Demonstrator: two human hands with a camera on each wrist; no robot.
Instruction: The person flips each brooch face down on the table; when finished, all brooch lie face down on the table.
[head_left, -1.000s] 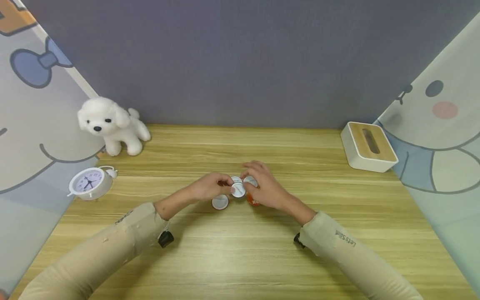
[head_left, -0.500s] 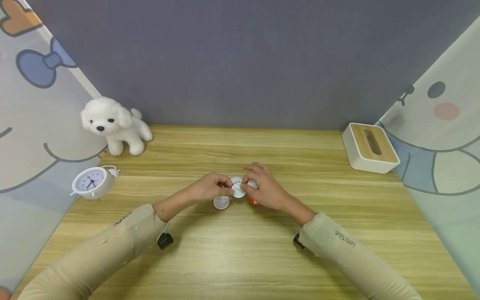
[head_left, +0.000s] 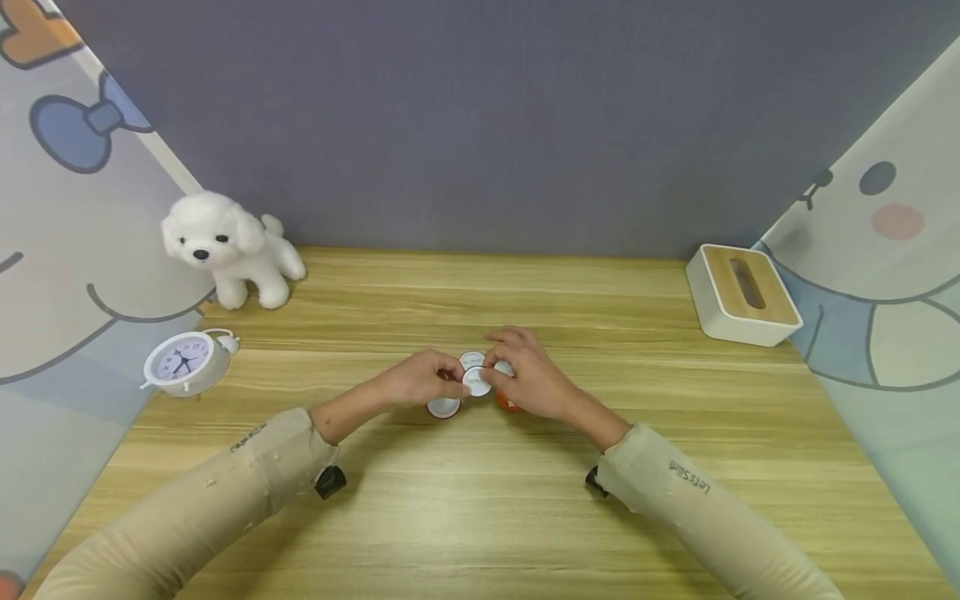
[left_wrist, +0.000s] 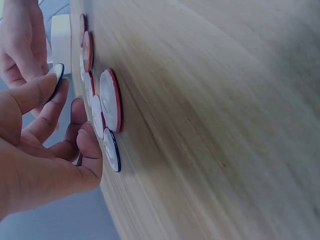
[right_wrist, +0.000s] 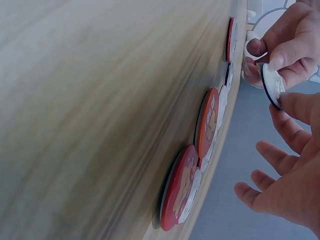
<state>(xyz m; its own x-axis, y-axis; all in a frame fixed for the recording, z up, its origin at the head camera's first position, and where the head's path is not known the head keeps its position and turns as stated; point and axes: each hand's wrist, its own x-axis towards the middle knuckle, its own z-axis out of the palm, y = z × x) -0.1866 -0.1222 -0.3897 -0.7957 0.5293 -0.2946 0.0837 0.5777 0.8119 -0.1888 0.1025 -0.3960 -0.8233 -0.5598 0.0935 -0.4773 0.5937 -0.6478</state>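
Observation:
Between both hands, raised off the table, is a round badge [head_left: 476, 382] with its pale back up and a dark rim. My left hand [head_left: 416, 380] pinches its left edge between thumb and finger. The thumb and finger of my right hand [head_left: 534, 382] hold the opposite edge, its other fingers spread in the right wrist view. Below lie several more badges. A red-rimmed one [left_wrist: 110, 100] and a dark-rimmed one [left_wrist: 112, 150] show pale backs near my left hand. An orange badge [right_wrist: 207, 123] and a red badge [right_wrist: 180, 188] lie printed face up. My hands partly cover some in the head view.
A white alarm clock [head_left: 187, 364] and a white plush dog [head_left: 232, 246] stand at the left of the wooden table [head_left: 465, 508]. A tissue box with a wooden top [head_left: 742, 293] is at the back right. A grey panel [head_left: 480, 125] rises behind.
My right hand has shifted a little left, from over the pale badge on the right to the raised badge's edge. My left hand has kept its pinch. The view has shifted slightly.

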